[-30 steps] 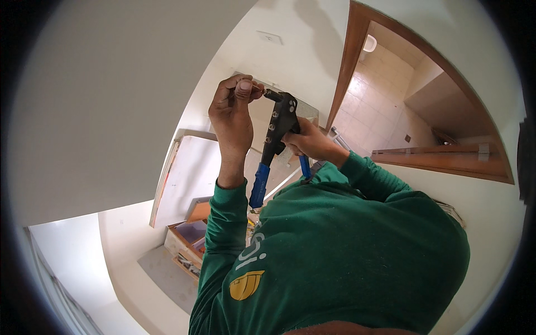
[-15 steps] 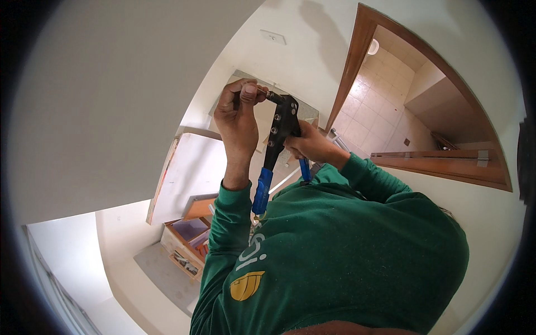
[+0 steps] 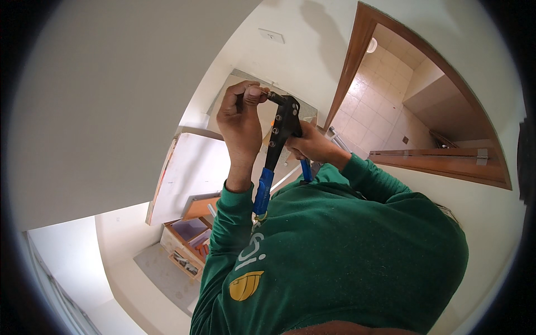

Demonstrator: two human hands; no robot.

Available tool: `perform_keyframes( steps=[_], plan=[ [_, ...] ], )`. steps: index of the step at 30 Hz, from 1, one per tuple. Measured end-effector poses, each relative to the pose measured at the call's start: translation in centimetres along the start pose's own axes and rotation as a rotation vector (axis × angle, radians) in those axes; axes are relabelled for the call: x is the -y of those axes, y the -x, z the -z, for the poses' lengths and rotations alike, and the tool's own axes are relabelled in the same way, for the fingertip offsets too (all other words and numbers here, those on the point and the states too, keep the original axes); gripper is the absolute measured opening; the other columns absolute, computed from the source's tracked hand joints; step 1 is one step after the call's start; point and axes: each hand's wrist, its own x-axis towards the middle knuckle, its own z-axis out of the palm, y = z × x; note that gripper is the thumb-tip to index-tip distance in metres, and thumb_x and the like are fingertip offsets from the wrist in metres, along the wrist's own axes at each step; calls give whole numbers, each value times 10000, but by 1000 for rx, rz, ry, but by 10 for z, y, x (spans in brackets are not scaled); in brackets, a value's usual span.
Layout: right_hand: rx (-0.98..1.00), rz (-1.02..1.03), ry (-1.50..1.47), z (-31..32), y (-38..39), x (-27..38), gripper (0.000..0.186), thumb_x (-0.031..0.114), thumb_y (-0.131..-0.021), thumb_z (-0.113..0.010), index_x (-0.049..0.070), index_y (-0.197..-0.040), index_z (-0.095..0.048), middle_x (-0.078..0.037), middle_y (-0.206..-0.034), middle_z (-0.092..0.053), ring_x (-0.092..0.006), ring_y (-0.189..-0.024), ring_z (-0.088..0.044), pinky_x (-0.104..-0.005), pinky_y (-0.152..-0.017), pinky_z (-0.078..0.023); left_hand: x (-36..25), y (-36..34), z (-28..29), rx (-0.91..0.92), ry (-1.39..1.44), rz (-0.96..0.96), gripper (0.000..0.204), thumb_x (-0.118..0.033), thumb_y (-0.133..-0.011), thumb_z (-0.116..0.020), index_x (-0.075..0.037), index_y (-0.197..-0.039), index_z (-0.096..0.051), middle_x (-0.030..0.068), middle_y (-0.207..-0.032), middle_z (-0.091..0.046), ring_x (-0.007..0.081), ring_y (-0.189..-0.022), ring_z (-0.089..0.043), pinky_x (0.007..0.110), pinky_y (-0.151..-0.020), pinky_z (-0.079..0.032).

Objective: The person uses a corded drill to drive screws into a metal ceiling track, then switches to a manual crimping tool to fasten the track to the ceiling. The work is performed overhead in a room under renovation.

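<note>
Your left hand [image 3: 241,120] pinches the nose of the hand riveter [image 3: 281,139] at upper centre of frame. Your right hand [image 3: 311,146] is closed round its blue-gripped handles, which stand splayed. Judgement: tool loaded or loading; squeeze not yet done.

Centre of the frame: left hand [image 3: 241,120] pinching the nose of a black hand riveter with blue grips [image 3: 277,149], right hand [image 3: 310,146] wrapped around its handles, green sleeves below, wooden door frame [image 3: 357,47] upper right, probably shelves [image 3: 187,243] lower left.
</note>
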Motion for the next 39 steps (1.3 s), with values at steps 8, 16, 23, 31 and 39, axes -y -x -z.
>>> perform_keyframes(
  steps=[8, 16, 23, 31, 39],
  plan=[
    [-76, 38, 77, 9, -2, -9, 250, 183, -1060, -644, 29, -1251, -593, 26, -777, -547, -67, -610, -505, -262, -530, -408, 19, 3, 6, -3, 120, 119, 131, -131, -1123, -561, -11, -1152, -606, 88, -1049, -712, 190, -1067, -708, 342, -943, -573],
    [-201, 113, -80, 29, -13, 9, 317, 261, -1001, -636, 21, -1202, -591, -2, -747, -536, -93, -606, -508, -269, -554, -423, 9, 65, 27, 239, -88, 556, 208, -251, -1181, -398, -67, -1091, -432, 106, -855, -657, 121, -489, -563, 272, -434, -444],
    [-272, 29, -643, -8, -37, -26, 669, 764, -1035, -421, 122, -992, -602, 16, -717, -503, -114, -593, -440, -262, -559, -358, 41, 73, -4, 118, -359, 293, 206, -232, -1172, -400, -38, -1112, -438, 126, -771, -605, 164, -494, -589, 328, -432, -464],
    [-218, 52, -97, 22, -38, -92, 514, 620, -1082, -517, 109, -1074, -573, 52, -711, -463, -65, -586, -428, -259, -536, -395, 51, 96, 20, 212, -316, 428, 161, -188, -1157, -432, -29, -1127, -431, 165, -700, -604, 253, -462, -606, 399, -421, -458],
    [-244, 28, 125, -8, -37, -83, 193, 232, -1052, -622, 75, -1129, -541, 33, -765, -540, -63, -611, -506, -255, -525, -416, 30, 107, 48, 247, -273, 482, 200, -225, -1172, -397, -34, -1134, -444, 76, -772, -547, 123, -491, -544, 296, -433, -464]
  ],
)
